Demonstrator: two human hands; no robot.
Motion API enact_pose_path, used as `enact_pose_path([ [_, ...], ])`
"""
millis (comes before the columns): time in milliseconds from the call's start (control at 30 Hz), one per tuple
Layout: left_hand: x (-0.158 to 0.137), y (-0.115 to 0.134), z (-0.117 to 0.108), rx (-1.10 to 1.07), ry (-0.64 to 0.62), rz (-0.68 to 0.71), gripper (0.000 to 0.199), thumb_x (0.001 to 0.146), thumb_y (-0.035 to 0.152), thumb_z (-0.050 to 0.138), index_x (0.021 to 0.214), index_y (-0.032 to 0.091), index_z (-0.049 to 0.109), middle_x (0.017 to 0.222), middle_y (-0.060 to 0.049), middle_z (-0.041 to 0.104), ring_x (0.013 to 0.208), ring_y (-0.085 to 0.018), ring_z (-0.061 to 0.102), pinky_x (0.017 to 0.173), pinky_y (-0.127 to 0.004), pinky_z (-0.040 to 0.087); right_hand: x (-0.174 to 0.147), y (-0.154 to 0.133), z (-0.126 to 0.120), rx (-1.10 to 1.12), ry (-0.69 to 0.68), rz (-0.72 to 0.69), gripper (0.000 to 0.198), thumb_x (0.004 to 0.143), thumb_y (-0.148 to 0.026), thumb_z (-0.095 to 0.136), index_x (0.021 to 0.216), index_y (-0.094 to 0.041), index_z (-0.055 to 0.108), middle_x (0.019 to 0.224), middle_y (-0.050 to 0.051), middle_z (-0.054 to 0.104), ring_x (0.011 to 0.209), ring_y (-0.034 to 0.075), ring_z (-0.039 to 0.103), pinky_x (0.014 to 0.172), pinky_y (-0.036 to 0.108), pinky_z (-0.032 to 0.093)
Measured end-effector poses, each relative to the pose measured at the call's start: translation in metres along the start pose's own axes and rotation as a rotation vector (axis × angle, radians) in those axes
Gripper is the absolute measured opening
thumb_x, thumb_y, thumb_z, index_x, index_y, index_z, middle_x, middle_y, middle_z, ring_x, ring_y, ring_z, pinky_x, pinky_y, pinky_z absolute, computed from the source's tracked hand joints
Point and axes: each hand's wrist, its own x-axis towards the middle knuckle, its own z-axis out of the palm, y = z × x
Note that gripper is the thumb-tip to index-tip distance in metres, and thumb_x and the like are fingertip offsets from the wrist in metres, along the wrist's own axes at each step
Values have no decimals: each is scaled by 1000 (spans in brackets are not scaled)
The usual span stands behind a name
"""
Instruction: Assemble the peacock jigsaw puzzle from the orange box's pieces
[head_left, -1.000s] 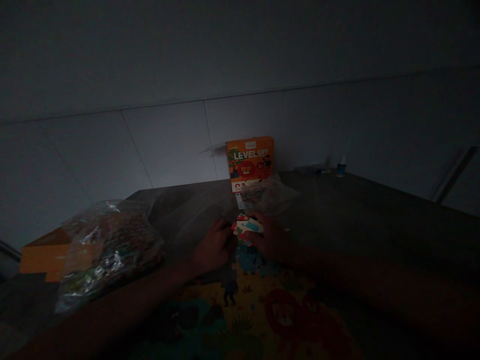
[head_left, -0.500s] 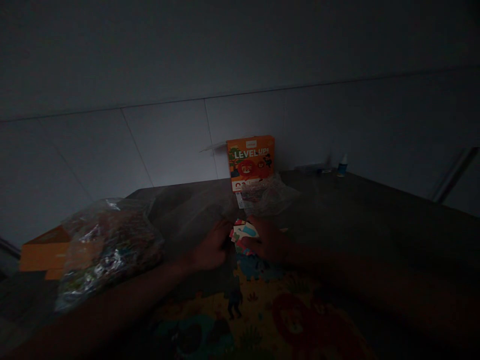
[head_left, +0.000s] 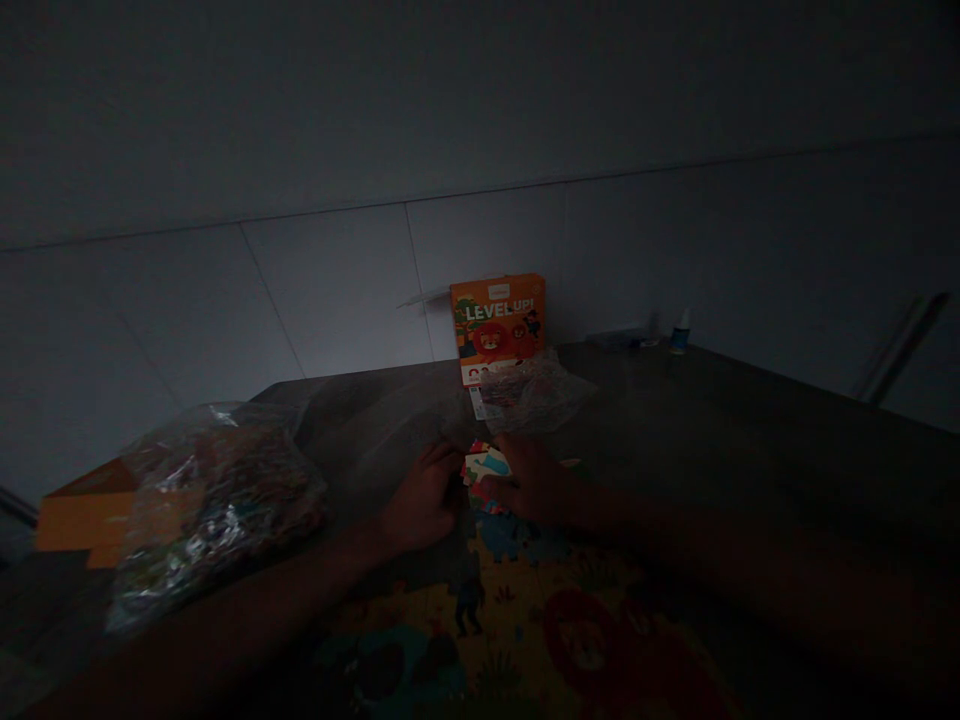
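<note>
In dim light, a partly joined jigsaw puzzle with a lion, blue animals and a dark figure lies flat on the table before me. My right hand is closed around several small puzzle pieces at the puzzle's far edge, thumb on top of them. Just left of those pieces is my left hand, its fingers curled in and their tips lost in shadow. Whether it pinches a piece is too dark to see.
An orange puzzle box stands against the wall, a crumpled clear bag in front of it. A large plastic bag of pieces rests at left over an orange carton. A small bottle is at the back right.
The view has shifted very slightly. Both hands stay in nearly the same place, and the right one still holds the puzzle pieces.
</note>
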Motion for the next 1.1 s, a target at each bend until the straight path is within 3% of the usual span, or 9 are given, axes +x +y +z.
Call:
enact_pose_path([
  [100,1,-2,-1,-143,-17,-33,19,74,13,60,93,15,63,106,-12,64,105,-30,59,97,-47,46,-2,-1,0,19,9,-16,35,82,-37,64,109,-15,57,103,14,63,94,30,59,82,44,48],
  [200,3,-5,-2,-328,-65,-67,19,76,20,62,95,14,60,93,-8,68,90,-24,65,80,-36,54,-4,-3,-3,88,39,-66,36,84,-36,61,112,-15,54,104,15,62,94,29,59,81,43,48],
  [300,3,-9,-2,-461,-49,-97,23,75,23,65,94,14,57,85,-5,67,81,-20,66,71,-30,54,-6,-5,-7,158,30,-121,36,85,-36,58,113,-15,50,102,14,61,90,28,59,76,41,48],
  [433,2,-13,-4,-558,8,-119,32,76,24,64,105,14,56,93,-8,67,86,-21,66,75,-30,53,-10,-9,-11,179,10,-98,39,85,-37,59,115,-15,49,99,13,63,86,27,60,73,40,48],
  [533,2,-10,-7,-585,-63,-117,35,71,19,63,106,15,62,99,-8,69,92,-24,66,82,-34,53,-12,-12,-12,163,49,-109,37,84,-36,60,114,-17,50,100,12,64,88,27,60,75,39,48],
  [667,-1,1,-13,-525,-220,-75,34,71,22,67,104,19,71,112,-6,68,107,-28,61,92,-38,51,-14,-12,-12,165,129,-187,35,84,-33,59,114,-17,51,101,13,64,89,27,60,77,40,49],
  [767,-3,9,-15,-275,-273,76,42,74,28,74,116,22,68,131,-7,60,122,-30,51,105,-41,43,-15,-13,-12,171,199,-230,37,85,-34,59,117,-17,50,102,14,63,91,28,61,79,41,50],
  [900,-5,15,-13,-36,-283,171,27,82,37,70,103,20,68,118,-8,64,114,-29,54,106,-42,41,-16,-17,-18,197,269,-289,30,87,-32,58,113,-19,49,98,11,62,89,26,61,78,39,51],
  [1100,-8,13,-5,-9,-190,145,60,76,48,77,126,20,58,130,-10,60,120,-31,53,106,-45,41,-12,-16,-14,167,242,-294,33,87,-31,60,115,-18,49,104,13,62,94,27,59,83,41,49],
])
